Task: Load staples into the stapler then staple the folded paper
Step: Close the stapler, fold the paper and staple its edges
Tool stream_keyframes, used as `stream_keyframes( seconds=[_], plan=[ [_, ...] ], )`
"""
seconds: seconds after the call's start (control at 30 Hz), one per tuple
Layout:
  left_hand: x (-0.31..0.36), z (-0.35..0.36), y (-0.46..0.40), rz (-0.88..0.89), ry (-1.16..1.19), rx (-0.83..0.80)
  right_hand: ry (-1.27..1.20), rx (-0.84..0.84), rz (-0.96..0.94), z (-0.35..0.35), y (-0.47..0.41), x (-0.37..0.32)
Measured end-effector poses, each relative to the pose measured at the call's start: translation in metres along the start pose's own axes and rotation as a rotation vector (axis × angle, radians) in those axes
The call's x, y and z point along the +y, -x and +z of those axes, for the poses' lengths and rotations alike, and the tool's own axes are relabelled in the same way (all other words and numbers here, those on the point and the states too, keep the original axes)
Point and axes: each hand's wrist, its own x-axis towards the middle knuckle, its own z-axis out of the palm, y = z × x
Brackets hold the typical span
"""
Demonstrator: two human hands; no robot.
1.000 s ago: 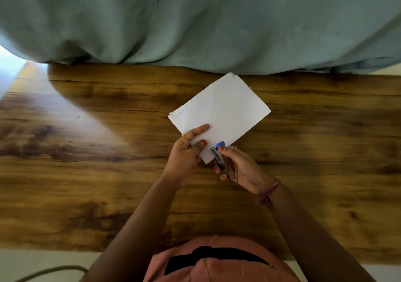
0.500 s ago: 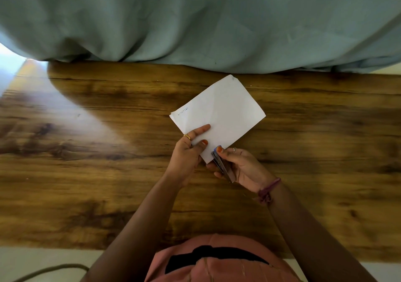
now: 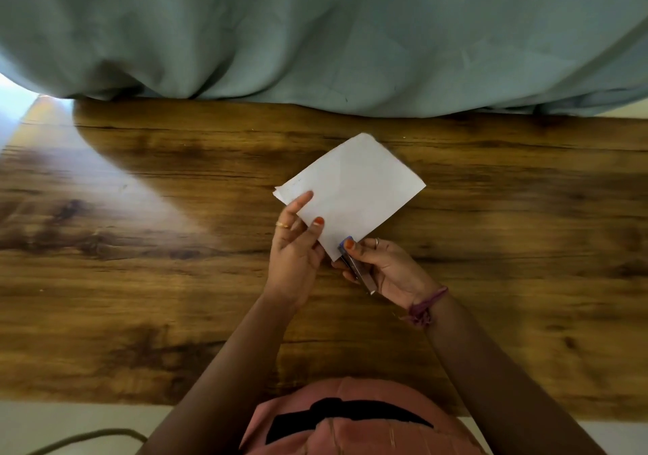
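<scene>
Head view, centre of frame: the left hand (image 3: 294, 248) pinches the folded paper (image 3: 350, 191) by its lower left edge, thumb on top, holding it taut so the bottom corner stays still. Just right of it, the right hand (image 3: 385, 265) is wrapped around the small stapler (image 3: 354, 262), thumb pressing its blue nose, which bites that corner. Likely the stapling squeeze. Paper angles up and right over the wooden table (image 3: 140, 279).
</scene>
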Motion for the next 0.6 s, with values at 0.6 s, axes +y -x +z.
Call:
stream_keyframes(
  seconds=[0.6],
  plan=[
    [-0.035,0.001,0.013,-0.292,-0.148,0.053,0.006,0.143,-0.048,-0.005,-0.016,0.013]
  ],
)
